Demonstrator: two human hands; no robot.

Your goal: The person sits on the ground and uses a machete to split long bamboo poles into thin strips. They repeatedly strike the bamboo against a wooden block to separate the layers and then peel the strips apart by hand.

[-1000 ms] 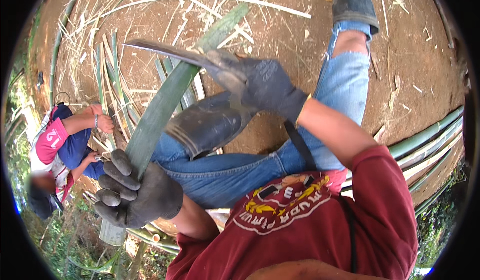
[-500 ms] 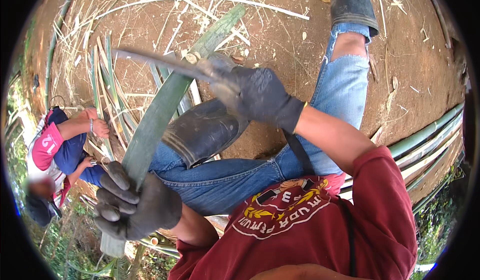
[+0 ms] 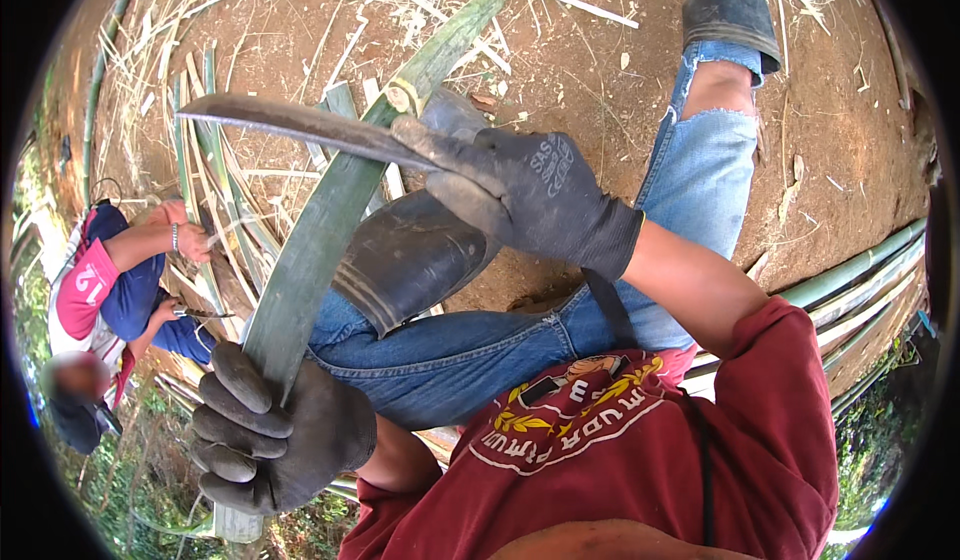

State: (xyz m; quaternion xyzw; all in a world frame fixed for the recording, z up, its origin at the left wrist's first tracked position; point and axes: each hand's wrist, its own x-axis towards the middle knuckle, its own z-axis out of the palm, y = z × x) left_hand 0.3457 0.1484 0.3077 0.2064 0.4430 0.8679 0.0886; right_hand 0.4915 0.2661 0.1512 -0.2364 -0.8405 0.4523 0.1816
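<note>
My left hand [image 3: 285, 435], in a dark grey glove, wraps round the lower part of a split green bamboo slat [image 3: 315, 250]. The slat slants up and away to the right, past a pale cut node, and its near end sticks out below the glove. In my right hand [image 3: 550, 195], gloved in black, is a machete [image 3: 270, 123] gripped by its handle, with the thumb laid along the top. Its long dark blade points left and crosses over the slat just below the node. Whether the edge touches the slat, I cannot tell.
My bent leg in a black rubber boot [image 3: 415, 255] lies close under the slat. At left a co-worker [image 3: 130, 270] sits beside several bamboo strips [image 3: 225, 180]. Pale shavings [image 3: 340, 10] litter the soil, and bamboo poles [image 3: 860, 270] lie at the right.
The blurred machete is now sharp in view, its tip further left and its blade across the slat. My left hand keeps its hold on the slat. The co-worker's hands have shifted slightly.
</note>
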